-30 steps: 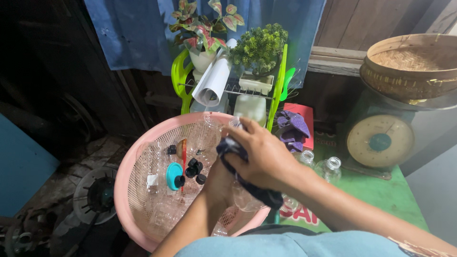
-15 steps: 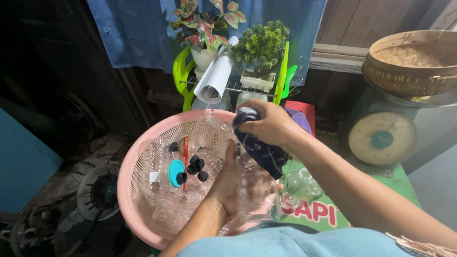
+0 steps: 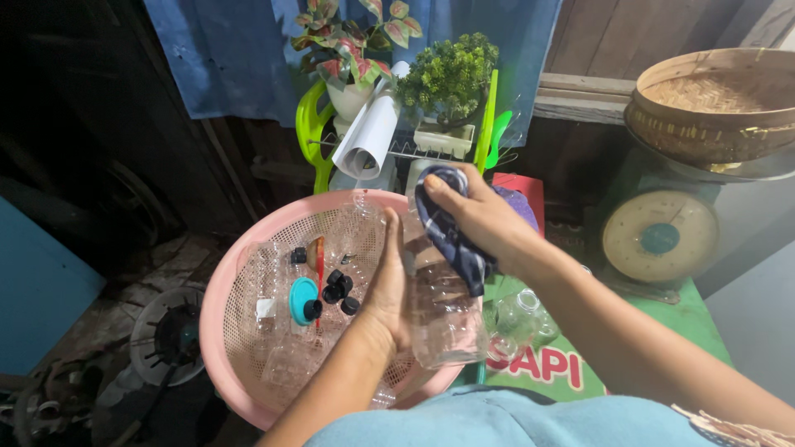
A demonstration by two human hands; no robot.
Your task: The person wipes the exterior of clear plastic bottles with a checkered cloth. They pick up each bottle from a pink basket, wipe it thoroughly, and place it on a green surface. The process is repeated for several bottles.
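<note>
Your left hand (image 3: 389, 285) wraps its fingers round a clear plastic bottle (image 3: 443, 310), steadying it over the near rim of the pink basket (image 3: 240, 265) so it stays put. Your right hand (image 3: 484, 219) pinches a dark blue cloth (image 3: 447, 228) against the bottle's top. Beyond, black caps (image 3: 335, 291) and a teal lid (image 3: 301, 300) lie in the basket.

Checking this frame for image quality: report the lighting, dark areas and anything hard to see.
Head view: light falls evenly on the right hand with the dark cloth and the left hand; the left side and floor sink into shadow; the clear plastic bottle blends into the pink basket; wide-angle bending at edges.
</note>
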